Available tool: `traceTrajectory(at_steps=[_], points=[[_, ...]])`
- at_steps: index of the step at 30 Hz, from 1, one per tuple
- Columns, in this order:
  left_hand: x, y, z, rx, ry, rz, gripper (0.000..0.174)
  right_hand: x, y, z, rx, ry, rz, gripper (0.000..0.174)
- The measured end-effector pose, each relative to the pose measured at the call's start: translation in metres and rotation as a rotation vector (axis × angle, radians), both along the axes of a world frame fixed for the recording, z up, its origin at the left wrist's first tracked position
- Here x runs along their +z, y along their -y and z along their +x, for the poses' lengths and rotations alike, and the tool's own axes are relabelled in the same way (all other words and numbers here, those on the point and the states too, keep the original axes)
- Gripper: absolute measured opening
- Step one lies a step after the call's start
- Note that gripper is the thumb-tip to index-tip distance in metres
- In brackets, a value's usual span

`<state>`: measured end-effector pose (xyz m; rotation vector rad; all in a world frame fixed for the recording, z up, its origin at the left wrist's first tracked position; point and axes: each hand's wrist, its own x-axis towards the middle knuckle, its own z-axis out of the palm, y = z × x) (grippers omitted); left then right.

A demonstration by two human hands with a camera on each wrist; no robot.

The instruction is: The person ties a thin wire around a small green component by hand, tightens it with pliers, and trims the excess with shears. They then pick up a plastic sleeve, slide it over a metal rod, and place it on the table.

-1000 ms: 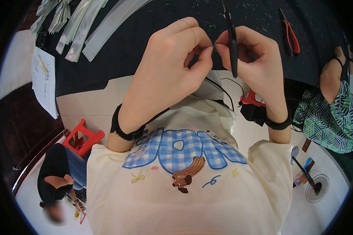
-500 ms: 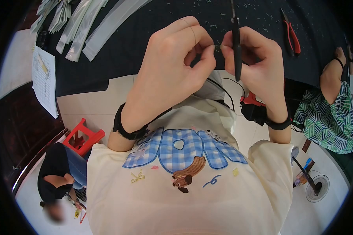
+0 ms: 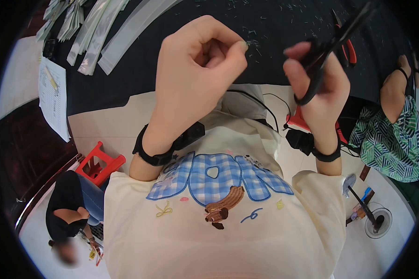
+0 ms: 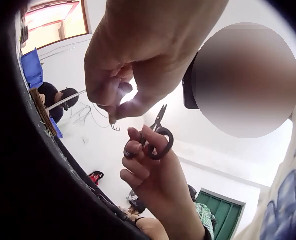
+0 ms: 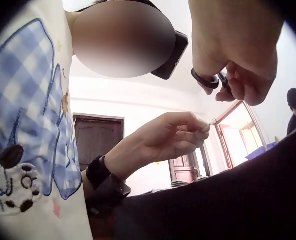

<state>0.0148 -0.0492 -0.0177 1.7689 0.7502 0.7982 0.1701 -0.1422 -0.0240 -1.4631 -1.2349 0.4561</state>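
Observation:
The left hand [image 3: 200, 69] pinches a tiny hook-shaped piece between thumb and forefinger; the hook [image 4: 116, 126] shows below its fingertips in the left wrist view, and the hook [image 5: 213, 121] also shows in the right wrist view. The right hand [image 3: 323, 88] holds small black scissors [image 3: 316, 65], fingers through the loops. In the head view the scissors are blurred, their blades angled up and right. The scissors [image 4: 158, 132] have slightly parted blades in the left wrist view. A gap separates the two hands.
Red-handled pliers [image 3: 349, 51] lie on the black cloth [image 3: 139, 65] at the right, with small clippings [image 3: 253, 37] scattered about. Clear plastic strips [image 3: 111, 51] lie at the upper left, beside a written sheet [image 3: 53, 100]. Other people sit at both sides.
The right hand has moved right and slightly down, away from the left hand, and the scissors have swung from nearly upright to slanting up and right. The left hand has shifted slightly left.

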Motion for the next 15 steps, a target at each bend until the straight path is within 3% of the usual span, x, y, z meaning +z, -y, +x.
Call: traceTrajectory(at_steps=[5,8,15], points=[[0.007,-0.001,-0.002,0.026,0.062,-0.232,0.007,0.001,0.023,-0.004,0.068,0.201,-0.337,0.027],[0.006,-0.004,-0.004,0.030,0.134,-0.316,0.008,0.002,0.029,-0.005,0.153,0.303,-0.340,0.027],[0.006,-0.003,-0.004,0.035,0.203,-0.353,0.008,0.003,0.029,-0.011,0.112,0.414,-0.397,0.027]])
